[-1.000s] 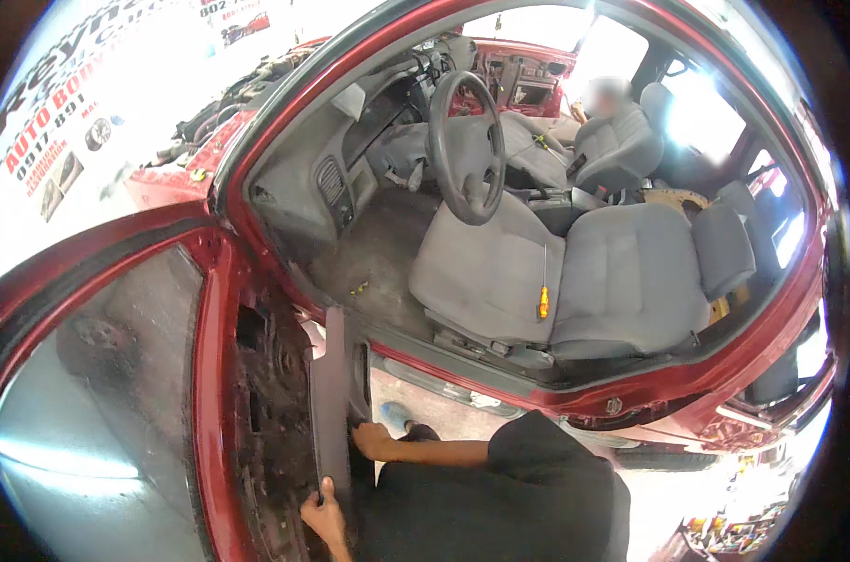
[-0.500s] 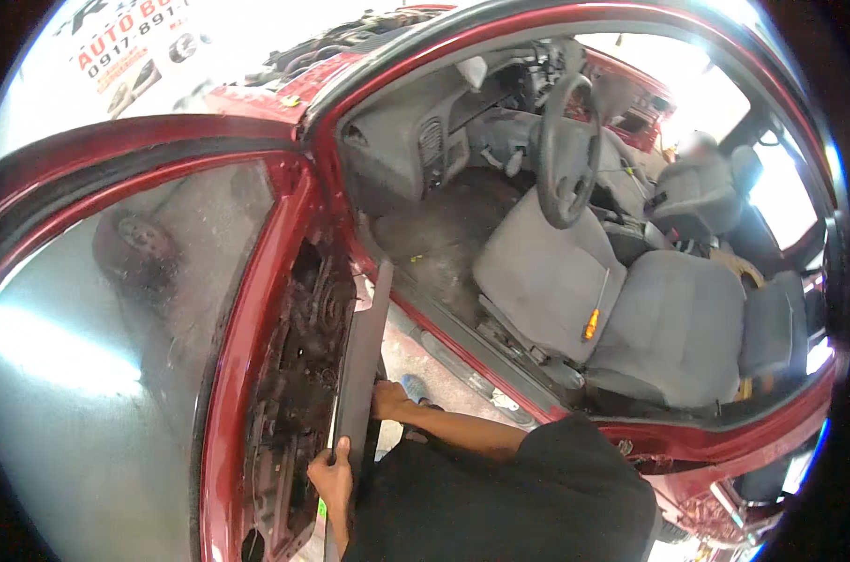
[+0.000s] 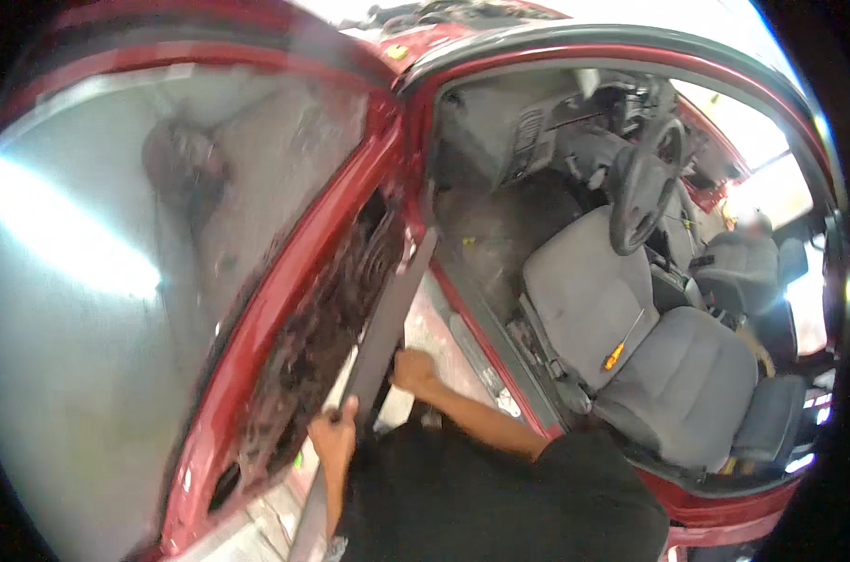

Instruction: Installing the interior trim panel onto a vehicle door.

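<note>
A long grey door trim panel [image 3: 378, 332], seen nearly edge-on, stands upright between my body and the open red car door [image 3: 242, 337]. My left hand [image 3: 333, 438] is closed on the panel's top edge, its thumb on the near side. Farther along, my right hand [image 3: 414, 373] is closed against the panel's near face; the exact part it grips is hidden. Beyond the panel, the door's bare inner metal [image 3: 322, 323] shows dark openings and grime. A strip of floor is visible between door and panel toward the bottom.
Right of me is the car's open doorway with a sill [image 3: 486, 351]. Inside are grey front seats [image 3: 589, 290], a steering wheel [image 3: 648, 185] and a partly stripped dashboard [image 3: 528, 122]. A screwdriver with a yellow handle [image 3: 614, 357] lies on the nearest seat. The door's window glass [image 3: 116, 375] is raised.
My view has turned left, so car and door appear farther right. The gap between panel and door looks wider at the near end. Both hands keep their hold.
</note>
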The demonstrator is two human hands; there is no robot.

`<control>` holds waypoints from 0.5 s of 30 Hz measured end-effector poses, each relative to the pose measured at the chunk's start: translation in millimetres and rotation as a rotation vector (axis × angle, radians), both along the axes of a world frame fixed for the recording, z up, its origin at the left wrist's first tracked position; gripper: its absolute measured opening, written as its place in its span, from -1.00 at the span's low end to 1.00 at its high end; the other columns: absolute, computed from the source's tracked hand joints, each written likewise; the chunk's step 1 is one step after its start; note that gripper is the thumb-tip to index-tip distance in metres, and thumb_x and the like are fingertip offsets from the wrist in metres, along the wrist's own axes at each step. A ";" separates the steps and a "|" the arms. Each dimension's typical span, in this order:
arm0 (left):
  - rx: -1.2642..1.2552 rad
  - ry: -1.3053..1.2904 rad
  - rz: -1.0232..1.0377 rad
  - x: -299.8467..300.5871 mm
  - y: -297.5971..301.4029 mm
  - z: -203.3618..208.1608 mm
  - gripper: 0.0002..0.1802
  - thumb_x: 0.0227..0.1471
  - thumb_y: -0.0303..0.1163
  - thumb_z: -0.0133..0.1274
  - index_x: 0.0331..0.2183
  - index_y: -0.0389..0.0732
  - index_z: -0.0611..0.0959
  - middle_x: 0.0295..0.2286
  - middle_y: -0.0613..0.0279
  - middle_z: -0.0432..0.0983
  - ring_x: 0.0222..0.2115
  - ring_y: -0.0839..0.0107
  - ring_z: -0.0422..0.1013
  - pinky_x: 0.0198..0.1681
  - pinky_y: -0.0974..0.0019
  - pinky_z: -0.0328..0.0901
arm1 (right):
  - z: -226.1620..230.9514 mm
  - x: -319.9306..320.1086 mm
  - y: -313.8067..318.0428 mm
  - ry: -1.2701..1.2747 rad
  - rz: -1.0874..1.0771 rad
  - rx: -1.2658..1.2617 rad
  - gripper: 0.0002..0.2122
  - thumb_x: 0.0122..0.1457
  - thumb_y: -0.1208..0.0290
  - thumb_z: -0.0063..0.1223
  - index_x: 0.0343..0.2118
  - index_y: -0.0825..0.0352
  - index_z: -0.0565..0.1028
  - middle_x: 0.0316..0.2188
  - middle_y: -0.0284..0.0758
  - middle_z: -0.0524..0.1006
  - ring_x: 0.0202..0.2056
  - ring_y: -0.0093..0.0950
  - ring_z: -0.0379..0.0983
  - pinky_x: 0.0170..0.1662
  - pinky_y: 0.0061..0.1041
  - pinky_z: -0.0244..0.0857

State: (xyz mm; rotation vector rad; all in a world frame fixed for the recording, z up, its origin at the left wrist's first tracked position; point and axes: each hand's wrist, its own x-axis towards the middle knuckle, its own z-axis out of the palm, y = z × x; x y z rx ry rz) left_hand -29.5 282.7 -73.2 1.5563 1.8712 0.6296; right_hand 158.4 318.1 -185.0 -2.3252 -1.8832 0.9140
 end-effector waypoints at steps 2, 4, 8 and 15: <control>-0.040 0.003 0.027 0.2 9.9 6.8 -0.36 -0.13 0.04 0.19 -0.61 -0.49 0.52 -0.65 -0.31 0.36 -0.57 -0.19 0.32 -0.41 -0.03 0.19 | 8.8 0.9 0.8 -0.039 0.030 0.068 -0.71 -0.09 0.22 0.18 -0.45 0.40 0.59 -0.38 -0.07 0.57 -0.27 -0.16 0.53 -0.24 -0.21 0.43; -0.017 0.005 0.060 -3.8 17.7 8.0 -0.36 -0.12 0.07 0.17 -0.58 -0.47 0.56 -0.61 -0.30 0.42 -0.51 -0.19 0.38 -0.37 -0.01 0.23 | 19.8 5.4 -1.7 -0.013 0.067 0.053 -0.70 0.04 0.18 0.04 -0.39 0.37 0.58 -0.40 -0.04 0.56 -0.29 -0.11 0.52 -0.26 -0.15 0.40; -0.064 0.020 0.093 -15.3 42.0 3.7 -0.33 -0.12 0.15 0.13 -0.47 -0.41 0.65 -0.53 -0.24 0.52 -0.41 -0.13 0.47 -0.30 0.04 0.30 | 29.0 35.2 1.5 0.058 0.047 0.035 -0.73 0.14 0.13 -0.07 -0.29 0.19 0.55 -0.39 -0.08 0.57 -0.30 -0.08 0.51 -0.25 -0.12 0.38; -0.182 -0.024 -0.050 10.6 65.6 30.3 -0.31 -0.13 0.19 0.13 -0.61 -0.40 0.60 -0.63 -0.22 0.45 -0.51 -0.05 0.45 -0.39 0.04 0.26 | -36.7 88.3 -10.1 0.153 -0.175 0.153 -0.78 0.17 0.21 0.00 -0.15 0.12 0.48 -0.33 -0.19 0.57 -0.25 -0.15 0.51 -0.28 -0.17 0.36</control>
